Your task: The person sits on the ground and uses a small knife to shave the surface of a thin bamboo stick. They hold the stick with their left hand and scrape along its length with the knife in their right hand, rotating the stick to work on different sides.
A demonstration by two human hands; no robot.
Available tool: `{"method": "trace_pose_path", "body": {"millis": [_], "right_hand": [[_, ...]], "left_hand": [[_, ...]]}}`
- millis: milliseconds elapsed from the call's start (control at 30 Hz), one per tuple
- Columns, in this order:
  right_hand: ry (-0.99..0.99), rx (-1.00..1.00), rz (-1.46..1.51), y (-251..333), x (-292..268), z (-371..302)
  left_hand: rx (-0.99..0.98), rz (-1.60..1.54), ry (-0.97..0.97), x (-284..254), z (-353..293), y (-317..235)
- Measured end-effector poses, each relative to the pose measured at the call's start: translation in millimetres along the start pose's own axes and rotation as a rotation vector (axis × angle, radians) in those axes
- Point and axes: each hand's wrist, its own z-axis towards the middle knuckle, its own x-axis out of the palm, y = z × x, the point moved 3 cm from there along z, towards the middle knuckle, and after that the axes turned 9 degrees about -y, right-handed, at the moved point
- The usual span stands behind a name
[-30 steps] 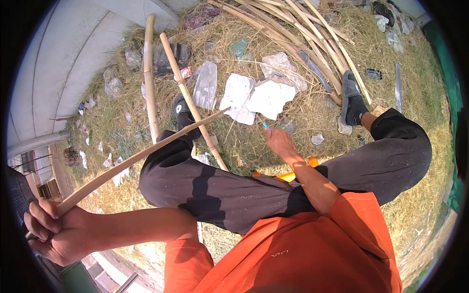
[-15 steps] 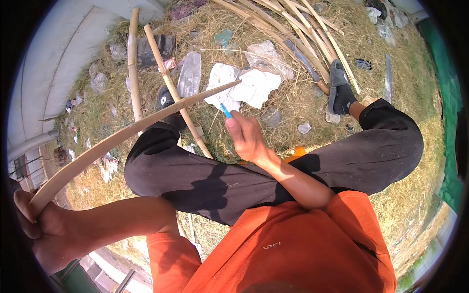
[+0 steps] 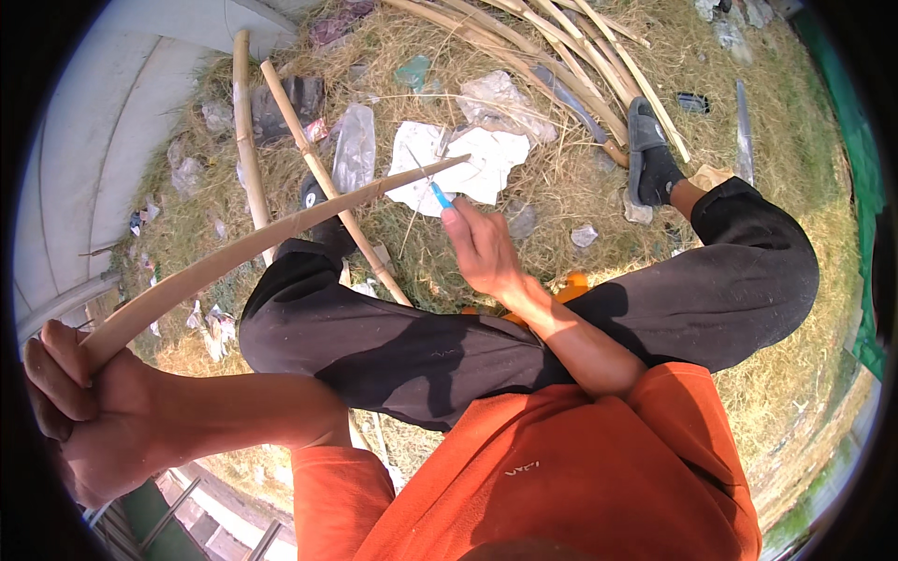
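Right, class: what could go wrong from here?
The thin blue-handled knife in the right hand is near the tip of the long tan bamboo strip and might slip. The left hand grips the strip far back, so the tip could swing. Close to the dark-grey right slipper lies a long grey-bladed tool with a brown handle; a step could knock it.

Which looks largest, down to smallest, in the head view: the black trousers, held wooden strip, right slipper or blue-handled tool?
1. Black trousers
2. Wooden strip
3. Right slipper
4. Blue-handled tool, partly hidden by the right hand
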Motion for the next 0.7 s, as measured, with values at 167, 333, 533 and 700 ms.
{"method": "trace_pose_path", "body": {"millis": [167,333,533,700], "right_hand": [[0.069,0.064,-0.089,26,4,5],[0.081,0.120,-0.258,1,4,15],[0.124,0.264,-0.461,-52,-11,24],[0.145,0.317,-0.494,-90,-6,27]], "left_hand": [[-0.080,-0.023,-0.016,1,-5,-5],[-0.204,-0.208,0.161,-14,6,-5],[-0.206,-0.223,0.255,-13,9,-3],[-0.117,-0.095,0.166,-10,8,-2]]}}
